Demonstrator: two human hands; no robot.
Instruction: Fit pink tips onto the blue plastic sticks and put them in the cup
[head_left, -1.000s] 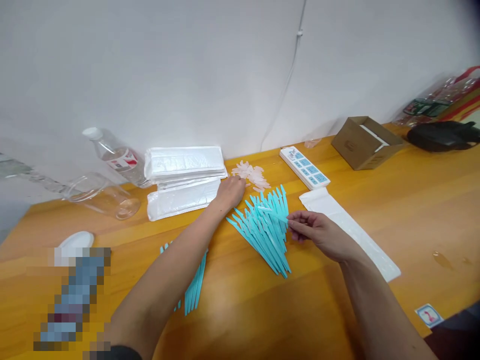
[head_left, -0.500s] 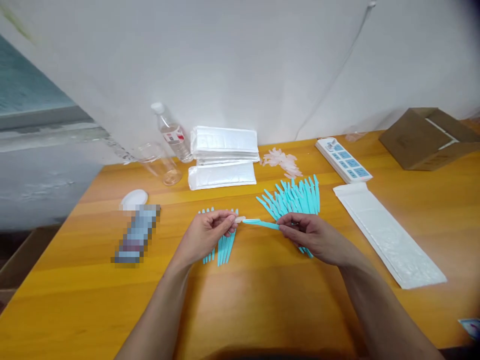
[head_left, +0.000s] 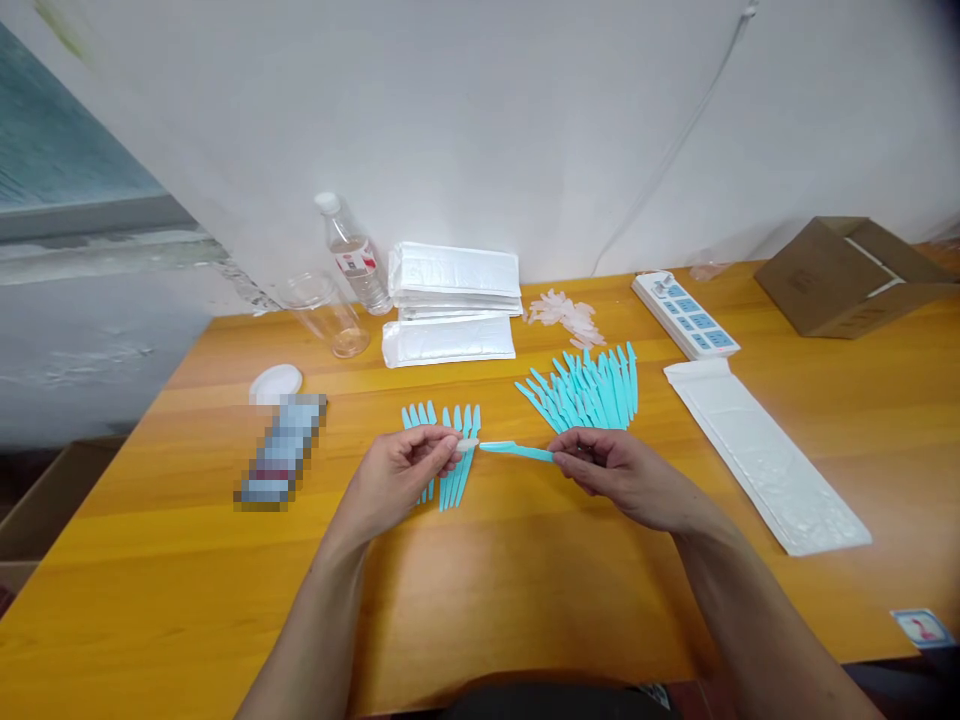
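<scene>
Orange-brown wood grain covers the table [head_left: 187,600], its far edge against a pale wall [head_left: 525,120]. On the left sit a white lid [head_left: 276,384] and a pixelated slab [head_left: 281,455], anything written there unreadable. Farther back stand a clear jar [head_left: 346,342] and a bottle [head_left: 356,262] with a red-and-white label, its print too small to read. Silvery-white packs [head_left: 454,342] are stacked beside them. Nearer, teal sticks lie in a row [head_left: 457,420], partly behind the left hand [head_left: 409,470], whose fingers pinch a small translucent cap [head_left: 468,444]. Just right of it, nearly end to end, is a slim teal stick [head_left: 525,452], pale-edged and notched toward its left tip; the right hand [head_left: 611,470] pinches its other end between narrowed fingers. Beyond are pinkish caps [head_left: 566,316] and a fanned teal heap [head_left: 589,392]. Farther right come a white strip with blue squares [head_left: 686,318], a white pouch [head_left: 765,455], a brown box [head_left: 814,280] with faint, illegible marks, and a blue-bordered card [head_left: 922,628] bearing a red mark.
</scene>
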